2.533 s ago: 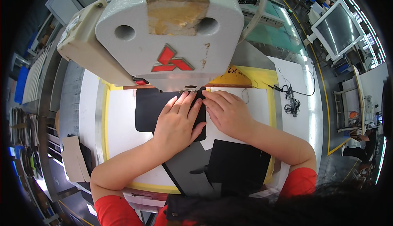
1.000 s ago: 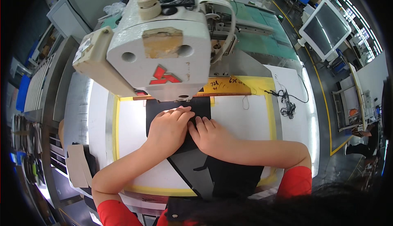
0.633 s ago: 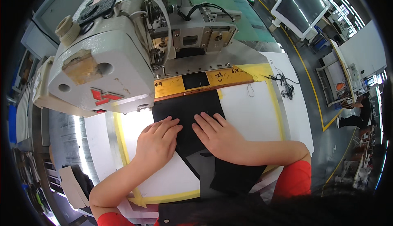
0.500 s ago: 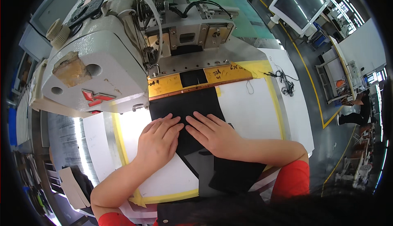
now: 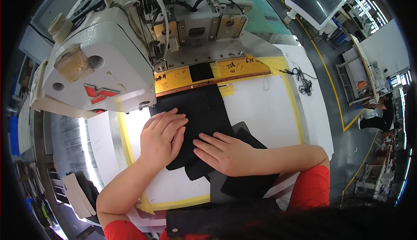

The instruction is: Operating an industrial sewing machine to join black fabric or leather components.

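Observation:
A black cloth panel (image 5: 202, 105) lies on the white work sheet, its far end against the yellow clamp plate (image 5: 236, 67) of the sewing machine (image 5: 102, 66). My left hand (image 5: 164, 133) rests flat on the panel's left side, fingers stretched out. Nearer to me and further right, my right hand (image 5: 228, 153) lies palm down over the cloth's lower part, fingers extended. More dark cloth (image 5: 248, 185) spreads below my right forearm, and a greyish-black corner (image 5: 245, 131) sticks out beyond it. How these layers overlap is partly hidden by my hand.
Yellow tape (image 5: 180, 204) borders the white sheet. A tangle of black thread (image 5: 302, 81) lies at the right. A monitor (image 5: 318, 1) stands at the far right. Beige and black pieces (image 5: 80, 194) sit at the lower left. Another person (image 5: 382, 116) is at the far right edge.
My right hand has slid toward me, and my left hand has shifted slightly left. The cloth under them has changed shape: its lower edges are more spread, and a dark corner shows at the right.

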`<state>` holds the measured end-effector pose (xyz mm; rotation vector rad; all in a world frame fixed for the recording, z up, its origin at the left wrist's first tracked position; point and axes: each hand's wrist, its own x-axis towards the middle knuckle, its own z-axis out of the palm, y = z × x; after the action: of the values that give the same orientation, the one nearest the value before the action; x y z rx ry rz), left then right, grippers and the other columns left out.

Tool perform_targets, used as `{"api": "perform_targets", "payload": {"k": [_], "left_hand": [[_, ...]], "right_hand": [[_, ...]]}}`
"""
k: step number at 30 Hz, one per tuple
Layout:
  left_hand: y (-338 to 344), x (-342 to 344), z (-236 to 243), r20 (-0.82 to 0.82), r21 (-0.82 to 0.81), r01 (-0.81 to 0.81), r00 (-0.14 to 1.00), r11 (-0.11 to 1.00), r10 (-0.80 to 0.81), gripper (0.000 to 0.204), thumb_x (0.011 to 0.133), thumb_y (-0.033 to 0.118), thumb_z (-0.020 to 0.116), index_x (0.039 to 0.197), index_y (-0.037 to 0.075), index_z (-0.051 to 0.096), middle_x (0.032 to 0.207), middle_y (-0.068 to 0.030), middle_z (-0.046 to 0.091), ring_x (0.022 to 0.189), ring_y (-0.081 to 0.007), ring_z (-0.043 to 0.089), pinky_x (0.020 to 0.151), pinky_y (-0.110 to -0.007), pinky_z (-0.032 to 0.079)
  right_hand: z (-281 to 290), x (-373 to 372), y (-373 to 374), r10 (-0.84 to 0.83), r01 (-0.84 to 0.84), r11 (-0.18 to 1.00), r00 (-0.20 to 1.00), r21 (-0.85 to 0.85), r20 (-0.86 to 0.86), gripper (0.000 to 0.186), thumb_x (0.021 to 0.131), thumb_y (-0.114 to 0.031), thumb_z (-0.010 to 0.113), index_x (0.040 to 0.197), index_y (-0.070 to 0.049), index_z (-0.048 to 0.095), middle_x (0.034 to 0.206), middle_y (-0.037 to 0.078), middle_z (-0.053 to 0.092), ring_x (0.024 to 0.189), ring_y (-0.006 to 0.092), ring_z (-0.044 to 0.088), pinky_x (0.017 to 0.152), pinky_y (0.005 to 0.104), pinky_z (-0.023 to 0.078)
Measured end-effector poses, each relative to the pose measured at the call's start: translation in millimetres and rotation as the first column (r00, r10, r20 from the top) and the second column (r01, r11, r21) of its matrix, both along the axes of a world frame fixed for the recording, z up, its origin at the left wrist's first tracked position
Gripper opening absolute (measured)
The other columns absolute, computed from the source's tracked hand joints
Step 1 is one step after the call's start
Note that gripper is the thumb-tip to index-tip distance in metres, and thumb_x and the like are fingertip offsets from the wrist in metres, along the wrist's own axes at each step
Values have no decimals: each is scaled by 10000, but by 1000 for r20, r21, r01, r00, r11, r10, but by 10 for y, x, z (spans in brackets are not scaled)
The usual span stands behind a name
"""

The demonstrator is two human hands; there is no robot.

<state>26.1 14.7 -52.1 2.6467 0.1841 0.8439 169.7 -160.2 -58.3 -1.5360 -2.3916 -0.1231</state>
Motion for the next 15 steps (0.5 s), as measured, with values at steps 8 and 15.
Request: {"api": "perform_targets", "payload": {"k": [8,15], "left_hand": [[-2,-45,31,53,29,18,998,999,-19,172,790,18,651,960,47,659,1006,-79,683,1015,-282,662,852,-388,503],[-106,-54,-4,28,50,26,999,998,-28,162,863,15,581,1008,33,652,1064,-106,671,1080,-305,629,893,-405,471]], "right_hand": [[978,234,-732,-351,197,901,855,-387,-382,395,842,-120,595,1229,-41,594,1197,148,632,1088,279,625,888,378,491],[1129,1625,-2263,-886,998,-65,-55,5,-460,391,923,-354,569,1017,22,623,857,241,638,807,362,630,714,399,466]]}}
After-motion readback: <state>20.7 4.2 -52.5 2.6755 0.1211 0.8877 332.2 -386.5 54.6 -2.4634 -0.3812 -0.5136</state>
